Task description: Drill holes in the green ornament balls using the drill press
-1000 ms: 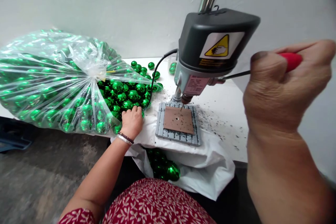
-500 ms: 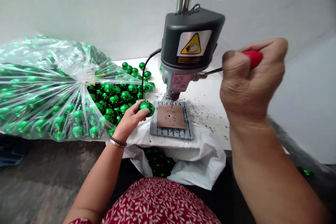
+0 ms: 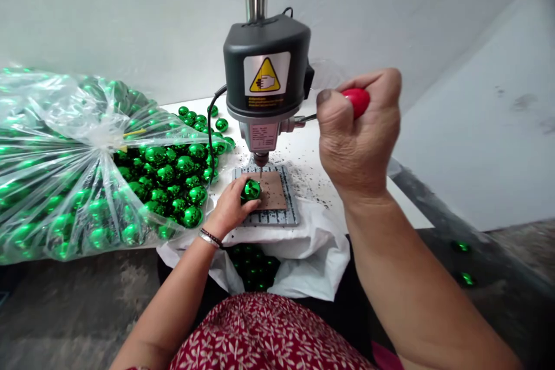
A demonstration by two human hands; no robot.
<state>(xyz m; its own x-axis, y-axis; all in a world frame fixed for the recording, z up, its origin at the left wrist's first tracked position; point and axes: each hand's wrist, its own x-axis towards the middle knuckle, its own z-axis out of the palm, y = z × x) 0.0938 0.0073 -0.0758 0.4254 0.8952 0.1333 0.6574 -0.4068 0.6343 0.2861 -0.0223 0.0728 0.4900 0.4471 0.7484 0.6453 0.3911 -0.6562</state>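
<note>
My left hand (image 3: 231,203) grips a shiny green ball (image 3: 251,189) between thumb and fingers, low over the brown board (image 3: 274,189) on the drill press base (image 3: 291,217). Just above the ball's right side is the thin drill bit (image 3: 261,174), pointing down from the chuck (image 3: 261,159); whether they touch I cannot tell. The dark drill press head (image 3: 266,69) bears a yellow warning label. My right hand (image 3: 362,133) is closed around the red knob (image 3: 358,103) of the press lever (image 3: 309,118), to the right of the head.
A large clear plastic bag (image 3: 65,156) of green balls lies at the left, with loose balls (image 3: 221,124) beyond it. Dark shavings litter the white table (image 3: 323,182). A white sack (image 3: 310,266) with green balls (image 3: 254,269) hangs at the front edge. A power cord (image 3: 210,139) loops down left of the press.
My left hand has carried the green ball right, from beside the base to over the board under the bit. My right hand stays on the lever knob. The camera view has shifted rightward.
</note>
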